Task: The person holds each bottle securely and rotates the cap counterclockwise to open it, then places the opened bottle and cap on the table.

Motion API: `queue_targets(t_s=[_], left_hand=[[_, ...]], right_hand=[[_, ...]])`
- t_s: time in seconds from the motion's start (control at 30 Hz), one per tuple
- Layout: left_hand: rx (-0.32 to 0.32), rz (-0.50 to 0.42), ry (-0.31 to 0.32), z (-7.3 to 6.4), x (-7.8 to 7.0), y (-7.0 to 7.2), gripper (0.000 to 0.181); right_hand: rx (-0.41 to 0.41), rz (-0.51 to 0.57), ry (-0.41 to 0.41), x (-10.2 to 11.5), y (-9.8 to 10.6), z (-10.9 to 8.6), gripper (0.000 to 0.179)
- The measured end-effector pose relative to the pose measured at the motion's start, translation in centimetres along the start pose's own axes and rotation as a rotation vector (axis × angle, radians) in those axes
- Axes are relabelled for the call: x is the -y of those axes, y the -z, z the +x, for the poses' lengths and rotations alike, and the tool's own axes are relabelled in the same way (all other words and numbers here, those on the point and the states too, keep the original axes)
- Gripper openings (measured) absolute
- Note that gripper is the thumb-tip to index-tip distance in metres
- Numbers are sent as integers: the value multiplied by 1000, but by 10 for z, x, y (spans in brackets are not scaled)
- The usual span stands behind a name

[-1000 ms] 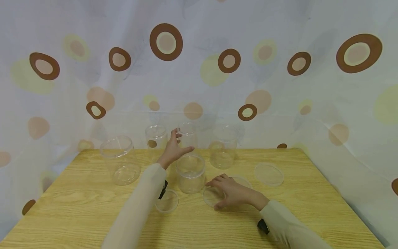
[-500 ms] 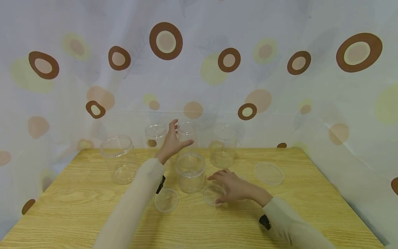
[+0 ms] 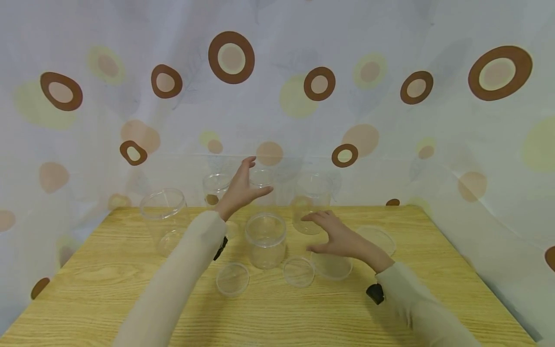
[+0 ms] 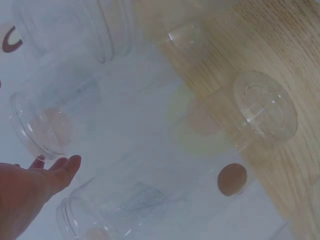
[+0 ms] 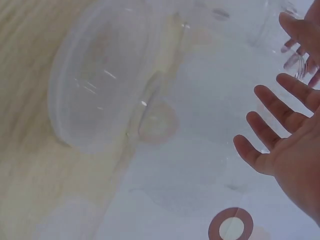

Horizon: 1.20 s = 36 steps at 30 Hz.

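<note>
My left hand is raised at the back, thumb spread from its fingers, in front of the clear back-middle jar. In the left wrist view its fingertips are beside a jar rim; whether they touch is unclear. My right hand hovers over a large clear lid, holding nothing; the right wrist view shows its fingers spread. Just behind its fingertips stands the clear back-right jar. A low clear jar stands between the hands, with small round lids in front.
A wide clear jar stands at the left, and another jar at the back left. One lid lies front left; another large lid lies right, partly behind the right hand. A patterned curtain hangs behind the wooden table.
My left hand has risen in front of the back-middle jar. My right hand has lifted away from the small lid, moving back and right, uncovering the lids below it.
</note>
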<state>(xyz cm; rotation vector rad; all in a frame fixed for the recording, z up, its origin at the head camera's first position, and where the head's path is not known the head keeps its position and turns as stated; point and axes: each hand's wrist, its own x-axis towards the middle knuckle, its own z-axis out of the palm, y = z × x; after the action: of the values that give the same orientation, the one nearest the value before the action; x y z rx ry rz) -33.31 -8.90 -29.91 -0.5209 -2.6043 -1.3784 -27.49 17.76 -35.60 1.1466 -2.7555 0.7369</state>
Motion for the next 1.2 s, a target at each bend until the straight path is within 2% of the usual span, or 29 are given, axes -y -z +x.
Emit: queue_targets(t_s=[0.23,0.57,0.87,1.03,1.2], left_hand=[[20,74,-48,1,-15,2,86],[24,107,-128,2,-36,-4,78],[36,104,-242,-3,-46,-25,74],[66,92,-245,-7,-47,-39,73],[78,72,-220,-12,-45,-54,72]], right_hand=[[-138,32,18,-7,20,4,58],[-300,48,-36,-21,40,14,57],[-357,117,-139,-36,48,21,56],[-373,143,-181,-44,50,24,58],[-372,175,-212,-50,51,26,60]])
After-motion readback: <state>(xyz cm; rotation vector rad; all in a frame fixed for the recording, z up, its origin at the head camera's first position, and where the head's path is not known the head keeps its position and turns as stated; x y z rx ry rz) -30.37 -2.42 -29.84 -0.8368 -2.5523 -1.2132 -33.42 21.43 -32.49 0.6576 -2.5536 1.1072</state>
